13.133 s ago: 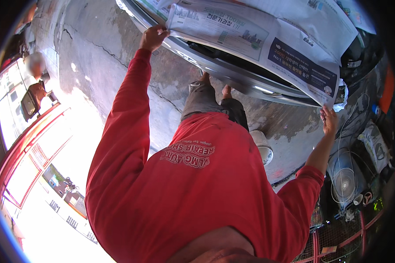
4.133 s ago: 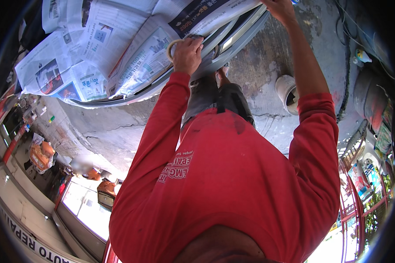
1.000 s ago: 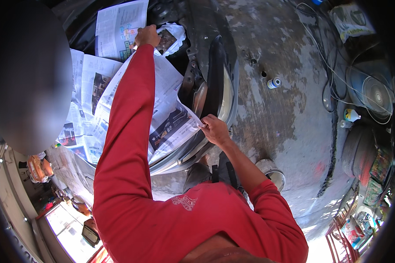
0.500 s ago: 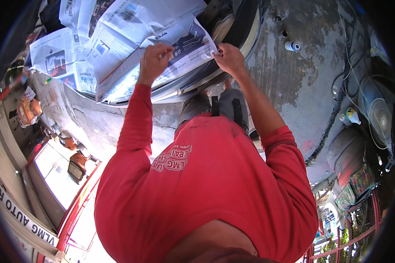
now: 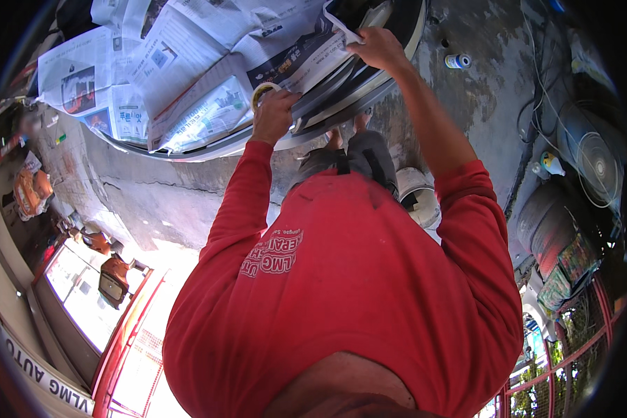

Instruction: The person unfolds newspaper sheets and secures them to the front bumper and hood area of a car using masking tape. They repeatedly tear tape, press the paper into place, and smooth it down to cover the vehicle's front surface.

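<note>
Newspaper sheets [image 5: 188,52] lie spread over a large curved part with a dark and pale edge [image 5: 258,143], which looks like the front of a car. My right hand [image 5: 382,50] pinches the right corner of the outermost sheet and holds it up a little near the far right rim. A roll of tape [image 5: 262,93], pale yellowish, sits in my left hand [image 5: 274,117] at the sheet's lower edge. The fingers of that hand are bent over the roll, and their tips are partly hidden. Below the roll, the part's curved edge shows uncovered.
A pale bucket [image 5: 419,198] stands on the floor by my right leg. Farther right lies a blue and white can [image 5: 458,61]. Cables [image 5: 550,104] and a round bluish object [image 5: 595,164] line the right side. An orange bundle [image 5: 33,189] sits far left.
My right hand has moved right and farther away, drawing the sheet's corner along. My left hand has come down off the sheet to its lower edge, and the tape roll now shows in it.
</note>
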The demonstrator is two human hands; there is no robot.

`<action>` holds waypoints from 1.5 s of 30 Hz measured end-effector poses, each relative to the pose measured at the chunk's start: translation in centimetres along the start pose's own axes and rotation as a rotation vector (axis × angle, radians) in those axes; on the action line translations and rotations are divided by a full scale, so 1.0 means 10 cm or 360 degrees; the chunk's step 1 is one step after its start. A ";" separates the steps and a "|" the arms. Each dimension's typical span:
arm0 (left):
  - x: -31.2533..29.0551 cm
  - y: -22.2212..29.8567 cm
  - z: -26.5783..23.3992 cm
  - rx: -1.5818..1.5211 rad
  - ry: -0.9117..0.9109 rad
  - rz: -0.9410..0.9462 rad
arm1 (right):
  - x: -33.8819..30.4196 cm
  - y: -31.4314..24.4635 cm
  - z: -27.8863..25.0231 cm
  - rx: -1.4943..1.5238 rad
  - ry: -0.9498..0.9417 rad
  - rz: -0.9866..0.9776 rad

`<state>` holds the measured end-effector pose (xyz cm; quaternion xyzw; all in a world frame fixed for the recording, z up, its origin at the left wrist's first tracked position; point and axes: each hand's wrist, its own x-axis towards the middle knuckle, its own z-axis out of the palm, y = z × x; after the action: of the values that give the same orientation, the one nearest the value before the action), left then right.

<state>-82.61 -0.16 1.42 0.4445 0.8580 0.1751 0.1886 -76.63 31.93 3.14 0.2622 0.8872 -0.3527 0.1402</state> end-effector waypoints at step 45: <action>0.35 0.12 -0.01 0.0269 -0.0235 0.0357 | 0.26 0.43 0.38 -0.0193 0.0206 -0.0191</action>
<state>-83.72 3.41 1.48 0.5636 0.7984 0.0891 0.1924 -76.09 32.92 -3.08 0.2218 0.9283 -0.2885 0.0768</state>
